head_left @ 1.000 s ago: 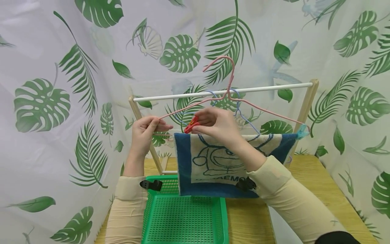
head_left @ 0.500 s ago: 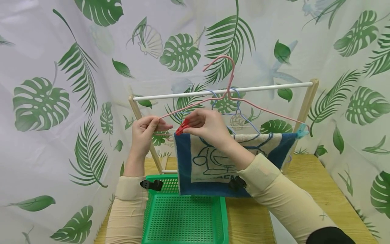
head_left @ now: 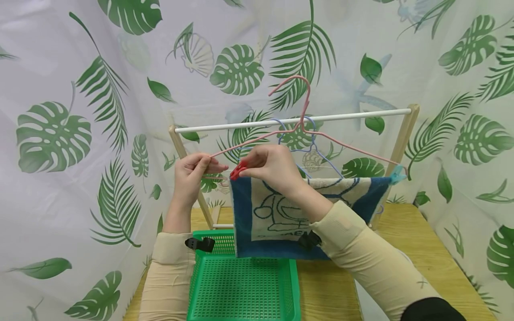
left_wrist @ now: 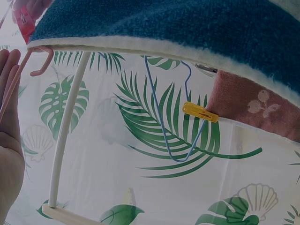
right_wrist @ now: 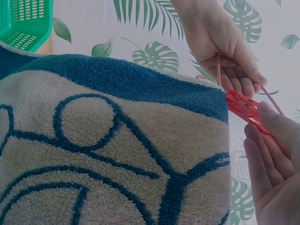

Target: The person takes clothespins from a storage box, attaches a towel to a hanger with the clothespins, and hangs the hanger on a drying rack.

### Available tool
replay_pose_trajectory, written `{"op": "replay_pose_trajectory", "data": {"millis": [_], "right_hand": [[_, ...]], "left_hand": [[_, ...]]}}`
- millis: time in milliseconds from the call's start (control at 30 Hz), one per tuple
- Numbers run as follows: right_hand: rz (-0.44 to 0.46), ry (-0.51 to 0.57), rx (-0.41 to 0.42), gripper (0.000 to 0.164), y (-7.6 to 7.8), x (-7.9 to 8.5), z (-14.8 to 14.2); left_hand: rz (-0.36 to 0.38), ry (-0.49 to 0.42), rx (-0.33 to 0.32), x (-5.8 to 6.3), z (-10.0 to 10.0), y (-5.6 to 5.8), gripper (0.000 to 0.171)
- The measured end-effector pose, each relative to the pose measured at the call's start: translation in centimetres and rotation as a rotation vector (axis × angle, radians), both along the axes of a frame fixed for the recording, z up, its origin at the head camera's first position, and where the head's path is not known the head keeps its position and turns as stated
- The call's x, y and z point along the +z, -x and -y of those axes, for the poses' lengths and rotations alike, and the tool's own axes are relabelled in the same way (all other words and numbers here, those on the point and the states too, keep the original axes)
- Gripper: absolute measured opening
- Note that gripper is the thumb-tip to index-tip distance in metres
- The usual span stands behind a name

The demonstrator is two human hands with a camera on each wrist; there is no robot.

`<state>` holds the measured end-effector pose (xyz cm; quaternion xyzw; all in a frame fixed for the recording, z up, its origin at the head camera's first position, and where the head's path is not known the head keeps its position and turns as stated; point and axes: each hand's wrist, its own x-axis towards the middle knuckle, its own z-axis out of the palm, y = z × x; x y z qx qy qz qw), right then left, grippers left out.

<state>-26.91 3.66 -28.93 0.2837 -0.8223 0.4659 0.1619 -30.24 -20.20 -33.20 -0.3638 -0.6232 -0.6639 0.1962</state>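
Observation:
My left hand [head_left: 188, 178] pinches the left end of a pink clothes hanger [head_left: 257, 140] between thumb and fingers. A blue and cream towel [head_left: 242, 223] with a cartoon figure hangs over the hanger's lower bar. A red clothespin [head_left: 238, 170] sits at the towel's upper left corner, and my right hand [head_left: 277, 169] pinches it. In the right wrist view the clothespin [right_wrist: 243, 108] meets the towel's corner edge beside the hanger wire. At the opposite corner a light blue clothespin [head_left: 397, 174] is on the towel and hanger.
Behind stands a drying rack with a white rod [head_left: 353, 116]; blue hangers [head_left: 314, 145] hang on it. The left wrist view shows a yellow clothespin [left_wrist: 200, 112] holding a pinkish cloth [left_wrist: 255, 101] there. A green basket [head_left: 295, 285] stands on the wooden table [head_left: 329, 290].
My right hand has moved left with the red clothespin, from above the towel's edge to its upper left corner. The left hand stays on the hanger.

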Motion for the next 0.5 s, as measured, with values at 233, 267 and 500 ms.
{"op": "replay_pose_trajectory", "data": {"millis": [233, 267, 500], "right_hand": [[-0.087, -0.029, -0.025, 0.016, 0.07, -0.24, 0.3], [-0.096, -0.027, -0.024, 0.015, 0.07, -0.26, 0.35], [-0.121, -0.054, -0.015, 0.013, 0.11, -0.24, 0.78]], "left_hand": [[-0.013, -0.01, -0.013, -0.04, -0.17, -0.04, 0.034], [-0.011, -0.013, -0.014, -0.06, -0.18, -0.02, 0.036], [-0.007, -0.022, -0.017, -0.05, -0.18, 0.05, 0.031]]}}
